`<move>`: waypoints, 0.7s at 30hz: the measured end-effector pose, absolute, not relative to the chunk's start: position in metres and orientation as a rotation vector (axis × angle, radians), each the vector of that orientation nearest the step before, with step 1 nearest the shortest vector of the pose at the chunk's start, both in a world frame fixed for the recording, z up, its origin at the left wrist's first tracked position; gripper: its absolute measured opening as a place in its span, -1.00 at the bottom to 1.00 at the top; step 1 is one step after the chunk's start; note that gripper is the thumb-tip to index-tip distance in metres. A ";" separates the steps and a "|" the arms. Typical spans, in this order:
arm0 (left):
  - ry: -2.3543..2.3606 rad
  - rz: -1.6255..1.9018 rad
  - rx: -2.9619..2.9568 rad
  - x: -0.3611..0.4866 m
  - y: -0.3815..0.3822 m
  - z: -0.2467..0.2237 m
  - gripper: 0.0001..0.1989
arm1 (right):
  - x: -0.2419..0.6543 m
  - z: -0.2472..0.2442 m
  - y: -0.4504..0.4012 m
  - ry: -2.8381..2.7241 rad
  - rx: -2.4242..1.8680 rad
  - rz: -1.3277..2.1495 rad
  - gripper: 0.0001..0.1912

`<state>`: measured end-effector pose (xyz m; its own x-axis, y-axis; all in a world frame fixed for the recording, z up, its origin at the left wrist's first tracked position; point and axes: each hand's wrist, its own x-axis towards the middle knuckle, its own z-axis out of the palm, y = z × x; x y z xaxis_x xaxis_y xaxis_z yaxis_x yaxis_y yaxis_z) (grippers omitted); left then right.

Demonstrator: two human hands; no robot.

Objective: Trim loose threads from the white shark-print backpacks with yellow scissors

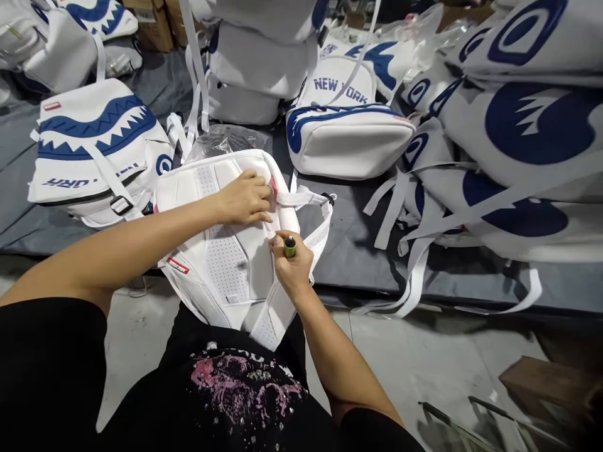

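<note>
A white backpack (228,263) lies with its padded, dotted back panel facing up, partly on the dark table edge and against my lap. My left hand (247,198) rests on its upper right part, fingers curled on the fabric by the side edge. Just below, my right hand (292,260) is closed round a green pen-like tool (289,247), touching the bag's right side. The tool's far end is hidden by the hand. A shoulder strap (318,232) with a black buckle loops out to the right of the bag.
On the dark table (348,251) lie a blue-and-white backpack (94,144) at left and a NEW YORK backpack (358,141) behind. Stacked bags (527,125) with hanging straps fill the right. A cardboard box (541,383) stands on the floor at lower right.
</note>
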<state>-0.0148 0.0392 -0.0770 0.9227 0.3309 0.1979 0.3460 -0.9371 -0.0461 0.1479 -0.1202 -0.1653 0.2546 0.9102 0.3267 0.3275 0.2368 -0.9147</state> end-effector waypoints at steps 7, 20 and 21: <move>-0.745 -0.336 -2.889 -0.058 0.080 -0.034 -0.39 | 0.152 -0.170 -0.127 -1.252 -1.294 0.679 -0.80; -0.729 -0.346 -3.018 -0.026 -0.015 -0.084 -0.70 | 0.171 -0.104 -0.144 -1.157 -1.271 1.002 -0.45; -0.743 -0.400 -3.061 -0.027 -0.015 -0.084 -0.72 | 0.172 -0.103 -0.146 -1.159 -1.241 1.026 -0.46</move>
<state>-0.0266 -0.0146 -0.0845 0.8588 0.4553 0.2349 0.4468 -0.8899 0.0916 0.1716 -0.1456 -0.1029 0.1469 0.9857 0.0820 0.0386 0.0771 -0.9963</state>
